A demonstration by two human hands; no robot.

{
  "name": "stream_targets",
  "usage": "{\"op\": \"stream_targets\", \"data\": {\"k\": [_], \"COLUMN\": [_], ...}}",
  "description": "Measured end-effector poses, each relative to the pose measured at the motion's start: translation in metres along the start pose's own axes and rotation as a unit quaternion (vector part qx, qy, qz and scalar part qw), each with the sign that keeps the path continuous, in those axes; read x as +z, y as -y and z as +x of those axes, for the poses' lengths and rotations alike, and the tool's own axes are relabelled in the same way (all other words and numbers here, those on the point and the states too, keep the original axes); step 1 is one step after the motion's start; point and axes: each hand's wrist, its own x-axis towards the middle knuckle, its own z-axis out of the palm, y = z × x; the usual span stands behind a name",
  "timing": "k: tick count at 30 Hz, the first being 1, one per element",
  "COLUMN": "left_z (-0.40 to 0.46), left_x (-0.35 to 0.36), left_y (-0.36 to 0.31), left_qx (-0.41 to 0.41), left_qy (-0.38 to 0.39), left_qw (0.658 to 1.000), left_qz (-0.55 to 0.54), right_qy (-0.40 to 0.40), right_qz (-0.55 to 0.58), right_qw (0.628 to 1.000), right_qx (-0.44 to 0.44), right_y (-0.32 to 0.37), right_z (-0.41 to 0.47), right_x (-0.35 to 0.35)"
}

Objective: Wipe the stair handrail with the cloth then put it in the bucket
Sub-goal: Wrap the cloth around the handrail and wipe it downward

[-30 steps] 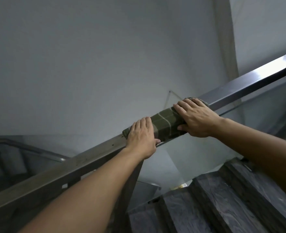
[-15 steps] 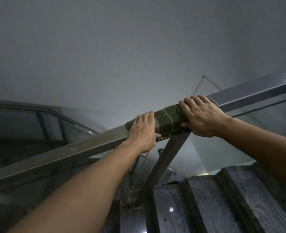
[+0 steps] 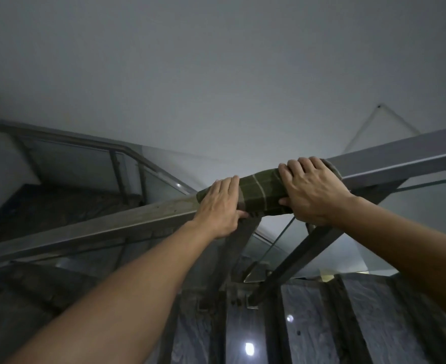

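Note:
A dark green cloth (image 3: 261, 193) with pale stripes is wrapped over the metal stair handrail (image 3: 127, 224), which slopes from lower left to upper right. My left hand (image 3: 219, 206) grips the cloth's lower end, fingers over the top and thumb underneath. My right hand (image 3: 313, 190) clasps the cloth's upper end around the rail. Both arms reach up from the bottom of the view. No bucket is in sight.
Two metal posts (image 3: 290, 261) run down from the rail to the floor, with glass panels (image 3: 274, 245) beside them. Dark marble stair treads (image 3: 308, 324) lie below on the right. A second railing (image 3: 127, 164) and a lower stair flight sit at left. A plain grey wall fills the top.
Both hands have slid the cloth down the rail toward the posts. The view has tilted down and left, bringing the posts, lower flight and glossy treads into sight.

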Motion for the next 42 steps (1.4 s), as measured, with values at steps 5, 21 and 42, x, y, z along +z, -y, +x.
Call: {"op": "stream_targets", "data": {"k": [5, 21, 42], "left_z": [-0.014, -0.081, -0.131], "left_x": [0.002, 0.011, 0.016], "left_y": [0.038, 0.214, 0.34], "left_qx": [-0.004, -0.033, -0.032], "left_qy": [0.002, 0.019, 0.017], "left_qw": [1.0, 0.999, 0.999], "left_qz": [0.003, -0.014, -0.017], "right_qy": [-0.004, -0.02, -0.033], "right_qz": [-0.003, -0.011, -0.012], "right_qw": [1.0, 0.999, 0.998], "right_qx": [-0.003, -0.039, -0.049], "right_y": [0.037, 0.207, 0.33], "right_z": [0.018, 0.096, 0.156], "right_x": [0.0, 0.006, 0.015]}}
